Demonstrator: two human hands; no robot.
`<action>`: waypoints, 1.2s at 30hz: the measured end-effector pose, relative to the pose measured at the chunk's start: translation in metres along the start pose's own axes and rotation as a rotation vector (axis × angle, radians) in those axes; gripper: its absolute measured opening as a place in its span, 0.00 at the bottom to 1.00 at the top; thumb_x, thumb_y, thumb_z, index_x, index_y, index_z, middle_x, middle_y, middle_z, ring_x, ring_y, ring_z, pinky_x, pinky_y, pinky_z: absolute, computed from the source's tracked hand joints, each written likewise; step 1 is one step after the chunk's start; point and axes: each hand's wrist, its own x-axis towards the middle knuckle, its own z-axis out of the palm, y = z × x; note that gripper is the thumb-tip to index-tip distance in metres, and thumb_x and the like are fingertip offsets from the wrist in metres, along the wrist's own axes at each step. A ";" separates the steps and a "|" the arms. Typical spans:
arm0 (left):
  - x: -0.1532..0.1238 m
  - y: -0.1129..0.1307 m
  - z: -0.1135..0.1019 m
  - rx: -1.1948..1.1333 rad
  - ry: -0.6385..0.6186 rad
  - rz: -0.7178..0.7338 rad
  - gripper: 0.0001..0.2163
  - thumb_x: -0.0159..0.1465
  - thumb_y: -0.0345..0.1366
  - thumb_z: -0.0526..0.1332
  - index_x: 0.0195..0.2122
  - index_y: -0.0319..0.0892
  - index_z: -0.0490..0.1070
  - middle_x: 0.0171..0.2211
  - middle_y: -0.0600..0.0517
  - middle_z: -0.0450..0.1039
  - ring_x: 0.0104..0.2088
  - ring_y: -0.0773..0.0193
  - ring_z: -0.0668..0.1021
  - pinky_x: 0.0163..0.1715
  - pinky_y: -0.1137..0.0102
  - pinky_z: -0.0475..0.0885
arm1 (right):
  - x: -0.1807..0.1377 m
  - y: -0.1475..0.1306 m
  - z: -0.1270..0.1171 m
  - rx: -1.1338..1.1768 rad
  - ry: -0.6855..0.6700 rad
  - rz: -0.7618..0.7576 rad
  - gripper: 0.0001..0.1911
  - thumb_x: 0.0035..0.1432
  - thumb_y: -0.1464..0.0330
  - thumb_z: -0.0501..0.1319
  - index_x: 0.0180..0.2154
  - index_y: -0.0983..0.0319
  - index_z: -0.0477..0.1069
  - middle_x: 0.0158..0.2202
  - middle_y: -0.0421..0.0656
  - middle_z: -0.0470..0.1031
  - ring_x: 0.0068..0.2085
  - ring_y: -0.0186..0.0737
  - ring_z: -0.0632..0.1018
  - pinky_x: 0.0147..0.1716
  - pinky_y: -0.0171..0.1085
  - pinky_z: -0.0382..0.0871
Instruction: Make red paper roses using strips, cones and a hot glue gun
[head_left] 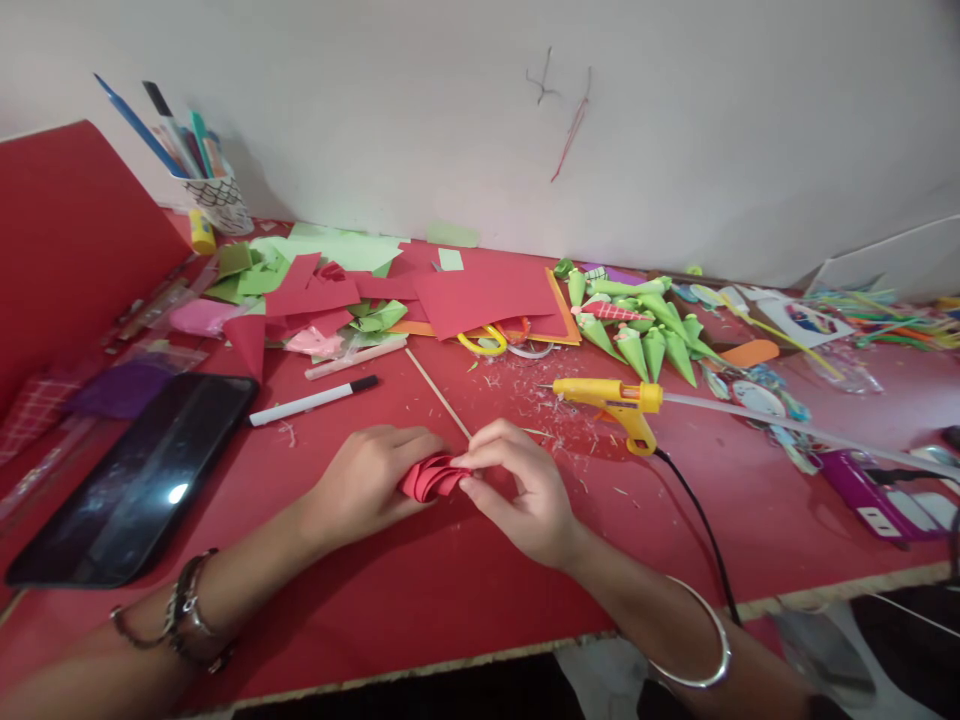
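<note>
My left hand (367, 482) is curled around a rolled red paper strip (433, 476) low over the red table (420, 600). My right hand (517, 490) pinches the same roll from the right with thumb and fingertips. A thin wooden stick (437, 393) runs from the roll toward the back of the table. A yellow glue gun (615, 402) lies just right of my right hand, its black cord (701, 525) trailing off the front edge.
A dark tablet (139, 485) lies at the left, a black-capped marker (313, 400) beside it. Red and green paper scraps (322, 290) and yellow scissors (487, 343) sit behind. Green paper cones (645, 330) are piled at right. A pen cup (214, 200) stands at the wall.
</note>
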 end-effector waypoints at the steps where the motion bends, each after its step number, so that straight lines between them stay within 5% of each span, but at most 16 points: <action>1: 0.000 0.000 0.000 0.003 -0.001 0.003 0.09 0.60 0.40 0.53 0.36 0.41 0.66 0.30 0.52 0.72 0.27 0.66 0.73 0.27 0.73 0.64 | 0.000 0.000 0.000 0.003 0.000 0.000 0.06 0.54 0.72 0.56 0.36 0.59 0.68 0.31 0.41 0.66 0.32 0.34 0.70 0.31 0.37 0.67; 7: -0.001 -0.001 0.001 0.009 -0.001 -0.026 0.11 0.58 0.42 0.55 0.38 0.42 0.65 0.30 0.52 0.72 0.28 0.65 0.73 0.26 0.73 0.64 | -0.001 0.002 0.000 -0.001 0.015 0.015 0.06 0.54 0.71 0.56 0.36 0.59 0.67 0.32 0.41 0.67 0.33 0.35 0.71 0.32 0.37 0.67; 15: 0.001 0.004 0.006 0.193 0.179 -0.036 0.11 0.60 0.42 0.53 0.38 0.41 0.64 0.35 0.48 0.66 0.33 0.61 0.70 0.30 0.70 0.67 | -0.001 0.001 0.000 -0.017 0.057 0.053 0.06 0.54 0.71 0.56 0.36 0.58 0.68 0.31 0.40 0.67 0.32 0.34 0.70 0.31 0.37 0.66; 20: -0.002 0.003 0.008 0.022 0.100 -0.101 0.10 0.61 0.39 0.53 0.42 0.41 0.61 0.34 0.50 0.62 0.29 0.66 0.70 0.27 0.72 0.68 | -0.003 0.004 0.003 0.107 0.070 0.145 0.15 0.52 0.69 0.59 0.43 0.57 0.62 0.35 0.41 0.63 0.32 0.33 0.68 0.32 0.35 0.67; 26: -0.002 0.005 0.007 -0.107 0.176 -0.051 0.09 0.60 0.36 0.56 0.39 0.42 0.60 0.33 0.52 0.62 0.32 0.66 0.69 0.32 0.71 0.68 | -0.005 0.009 0.007 0.178 -0.011 0.248 0.27 0.48 0.67 0.62 0.50 0.57 0.55 0.41 0.43 0.62 0.40 0.37 0.68 0.41 0.39 0.66; 30: -0.001 0.005 0.006 -0.138 0.199 0.024 0.12 0.61 0.33 0.54 0.45 0.43 0.57 0.38 0.50 0.62 0.38 0.65 0.69 0.38 0.71 0.67 | -0.003 0.009 0.008 0.064 -0.080 0.212 0.21 0.50 0.68 0.61 0.47 0.58 0.59 0.42 0.43 0.64 0.44 0.38 0.68 0.45 0.41 0.65; 36: -0.001 0.001 0.009 -0.028 0.158 0.037 0.16 0.62 0.34 0.52 0.51 0.43 0.52 0.38 0.48 0.62 0.35 0.64 0.70 0.34 0.70 0.69 | -0.004 0.009 0.008 0.090 -0.021 0.201 0.25 0.52 0.70 0.58 0.52 0.56 0.55 0.43 0.45 0.63 0.36 0.35 0.70 0.31 0.35 0.70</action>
